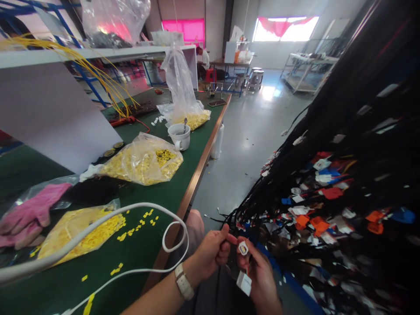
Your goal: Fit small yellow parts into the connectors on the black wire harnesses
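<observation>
My right hand [259, 273] grips a small white connector [243, 248] between thumb and fingers, its open face with a yellowish inside turned up toward me. Below it, by the same hand, hangs a second, boxy white connector [243, 283] on a short reddish wire. My left hand [213, 253], with a pale watch strap at the wrist, is just left of the held connector. Its fingers are curled in and the index finger points toward the connector; whatever may be pinched there is too small to make out. Both hands are beyond the bench's edge.
A green bench [157, 192] carries bags of yellow pieces [141, 162], loose yellow pieces [131, 232], a white cup [180, 136] and pink gloves [36, 210]. A white cable [131, 206] loops over the edge. Dense black wire harnesses [328, 210] hang at right. A person [204, 59] sits far back.
</observation>
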A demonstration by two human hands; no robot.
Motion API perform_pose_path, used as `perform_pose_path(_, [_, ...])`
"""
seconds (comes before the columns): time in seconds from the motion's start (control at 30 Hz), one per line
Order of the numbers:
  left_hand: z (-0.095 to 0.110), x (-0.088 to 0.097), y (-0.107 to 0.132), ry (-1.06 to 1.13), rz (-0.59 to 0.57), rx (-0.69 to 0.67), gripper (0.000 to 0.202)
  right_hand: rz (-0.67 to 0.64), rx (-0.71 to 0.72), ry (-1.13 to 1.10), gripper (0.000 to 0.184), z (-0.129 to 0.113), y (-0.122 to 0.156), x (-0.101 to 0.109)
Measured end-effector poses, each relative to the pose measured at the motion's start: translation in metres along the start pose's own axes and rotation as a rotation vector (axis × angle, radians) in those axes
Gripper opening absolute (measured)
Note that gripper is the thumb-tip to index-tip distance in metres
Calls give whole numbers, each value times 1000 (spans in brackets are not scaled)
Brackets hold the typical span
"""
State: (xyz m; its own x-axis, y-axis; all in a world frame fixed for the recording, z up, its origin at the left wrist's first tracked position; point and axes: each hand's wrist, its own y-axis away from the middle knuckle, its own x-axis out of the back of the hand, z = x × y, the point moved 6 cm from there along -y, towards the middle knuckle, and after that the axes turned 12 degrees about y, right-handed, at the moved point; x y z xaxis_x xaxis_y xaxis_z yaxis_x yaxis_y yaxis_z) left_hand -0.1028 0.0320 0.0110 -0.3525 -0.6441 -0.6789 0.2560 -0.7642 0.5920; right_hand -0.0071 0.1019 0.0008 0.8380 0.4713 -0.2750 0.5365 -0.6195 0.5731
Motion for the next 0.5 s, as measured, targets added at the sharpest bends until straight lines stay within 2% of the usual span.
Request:
perform_pose_path(0.1, [6,6,-3,19,40,-37,57,-10,12,125,40,2,4,6])
perform_pose_path(0.2, [13,9,-5,2,36,-84,56,-88,112,396,39,6,10,7])
perform_pose_path(0.37, [9,8,-5,-149,-83,47,50,-269,288,782,40,26,19,-9])
perform_pose_path(0.43, [6,7,-6,-229,-149,70,50,-314,368,952,36,33,22,-16])
perform_pose_path(0.5, [4,8,-8,-282,-167,84,51,-350,423,1105,33,38,24,-20])
